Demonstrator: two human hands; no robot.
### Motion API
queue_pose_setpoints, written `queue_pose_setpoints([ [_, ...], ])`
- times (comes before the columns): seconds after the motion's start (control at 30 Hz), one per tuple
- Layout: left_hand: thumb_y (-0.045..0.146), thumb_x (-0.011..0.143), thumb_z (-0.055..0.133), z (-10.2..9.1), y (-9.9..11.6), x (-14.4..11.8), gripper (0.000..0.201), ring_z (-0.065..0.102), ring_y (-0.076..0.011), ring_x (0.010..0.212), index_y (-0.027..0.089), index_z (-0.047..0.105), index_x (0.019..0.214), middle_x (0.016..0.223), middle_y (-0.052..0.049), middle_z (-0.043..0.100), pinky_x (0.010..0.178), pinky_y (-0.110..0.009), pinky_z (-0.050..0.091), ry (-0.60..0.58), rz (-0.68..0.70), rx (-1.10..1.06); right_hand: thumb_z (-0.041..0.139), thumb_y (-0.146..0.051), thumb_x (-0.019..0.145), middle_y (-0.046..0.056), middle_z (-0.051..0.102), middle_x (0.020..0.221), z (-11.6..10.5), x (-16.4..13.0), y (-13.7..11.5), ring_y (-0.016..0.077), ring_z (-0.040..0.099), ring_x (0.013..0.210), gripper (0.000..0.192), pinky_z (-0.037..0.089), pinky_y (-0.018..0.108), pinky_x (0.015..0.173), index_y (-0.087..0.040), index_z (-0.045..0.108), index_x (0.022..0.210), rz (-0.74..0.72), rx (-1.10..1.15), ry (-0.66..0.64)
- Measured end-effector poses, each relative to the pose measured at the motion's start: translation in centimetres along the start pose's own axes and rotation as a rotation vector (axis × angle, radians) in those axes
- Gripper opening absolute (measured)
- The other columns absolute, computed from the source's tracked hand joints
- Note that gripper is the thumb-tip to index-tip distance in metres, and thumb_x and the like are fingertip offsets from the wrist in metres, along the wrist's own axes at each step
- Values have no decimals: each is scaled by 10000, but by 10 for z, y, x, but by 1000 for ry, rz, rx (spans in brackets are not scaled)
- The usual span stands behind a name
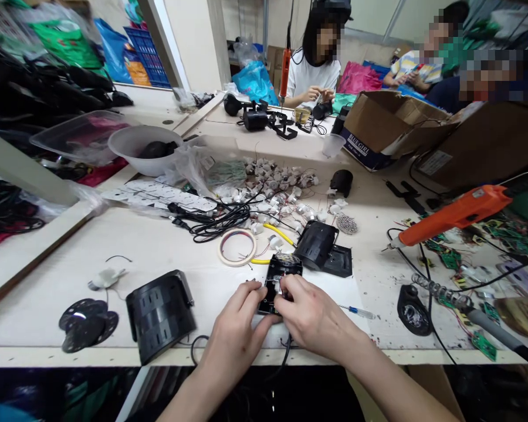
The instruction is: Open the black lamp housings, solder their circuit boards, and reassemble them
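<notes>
A small open black plastic housing (270,271) lies at the front middle of the table, with a round piece at its far end. My left hand (237,322) grips its left side, fingers on the rim and thumb at the near edge. Over its right side, the fingers of my right hand (310,310) pinch together inside it; what they hold is hidden. A black cable (287,350) runs down over the table edge below my hands. Just beyond stands a black slotted cover (315,243). A blue-handled screwdriver (356,310) lies right of my right hand.
Left are another black slotted cover (161,313) and black discs (88,325). Beyond lie a tape roll (222,249), a coiled cable (229,220) and many white parts (281,176). An orange electric screwdriver (457,217) hangs at right. Co-workers (319,70) sit across the table.
</notes>
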State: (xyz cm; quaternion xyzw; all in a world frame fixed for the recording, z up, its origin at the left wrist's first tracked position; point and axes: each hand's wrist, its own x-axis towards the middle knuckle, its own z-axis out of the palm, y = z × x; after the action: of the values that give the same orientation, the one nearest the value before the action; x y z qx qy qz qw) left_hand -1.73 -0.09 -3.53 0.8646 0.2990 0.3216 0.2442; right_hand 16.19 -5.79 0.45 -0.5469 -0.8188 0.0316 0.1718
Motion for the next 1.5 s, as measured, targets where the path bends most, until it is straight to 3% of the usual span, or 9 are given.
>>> queue_pose_setpoints([
  [0.2,197,922,575,0,0,0,210,653,-210,1050,181,554,1131,1111,-99,615,880,-313,576,-5,8,-2,438,-70,910,127,539,959,2,-2,1,237,485,840,233,492,336,699,-143,653,961,-28,15,4],
  [0.43,204,929,579,-1,-3,-1,209,641,-214,1071,182,546,1134,1130,-106,607,893,-313,561,-39,22,9,458,-69,874,121,523,951,2,-5,6,233,488,860,180,516,334,721,-144,619,841,-46,31,-20],
  [0.63,234,924,597,0,-5,-3,239,645,-215,1069,188,548,1153,1121,-96,609,892,-314,565,-34,7,8,422,-82,919,121,533,954,-3,-4,0,235,521,874,223,543,356,736,-129,640,932,13,121,-44],
  [0.77,245,930,598,0,-4,-4,253,639,-217,1089,206,532,1171,1133,-89,600,912,-327,561,-50,-28,-3,452,-102,963,127,531,1122,-19,-15,1,194,579,928,345,571,331,779,-165,570,1281,83,302,189],
  [0.93,305,929,611,0,-3,-4,284,638,-219,1081,221,514,1182,1157,-87,590,896,-335,567,-46,-48,11,528,-161,961,95,580,1020,-46,-24,39,218,622,911,244,576,385,774,-206,656,1165,290,75,565],
  [1.0,305,925,616,1,-2,-3,293,638,-216,1055,229,506,1186,1157,-81,586,883,-337,569,-47,-59,8,582,-273,948,130,584,1085,-49,-22,62,284,608,1029,250,554,479,876,-189,663,1168,378,-37,508],
  [1.1,281,915,625,1,0,-2,343,634,-213,1018,245,481,1224,1140,-69,584,873,-345,569,-57,-85,-28,717,-444,844,188,485,1338,-47,-13,88,392,470,1272,523,461,582,1016,-186,603,1284,536,-69,216],
  [1.17,267,905,635,2,0,-3,405,637,-201,965,258,454,1267,1137,-61,582,840,-338,575,-69,-121,-58,760,-477,798,170,483,1364,-46,-4,95,384,460,1282,607,448,557,1038,-187,577,1299,599,-19,29],
  [1.5,291,906,609,6,-2,-9,474,637,-180,863,267,411,1336,1120,-51,582,789,-346,586,-95,-213,-99,830,-516,661,235,577,1186,-57,37,70,415,505,1145,716,446,495,952,-92,531,1155,734,-127,-287],
])
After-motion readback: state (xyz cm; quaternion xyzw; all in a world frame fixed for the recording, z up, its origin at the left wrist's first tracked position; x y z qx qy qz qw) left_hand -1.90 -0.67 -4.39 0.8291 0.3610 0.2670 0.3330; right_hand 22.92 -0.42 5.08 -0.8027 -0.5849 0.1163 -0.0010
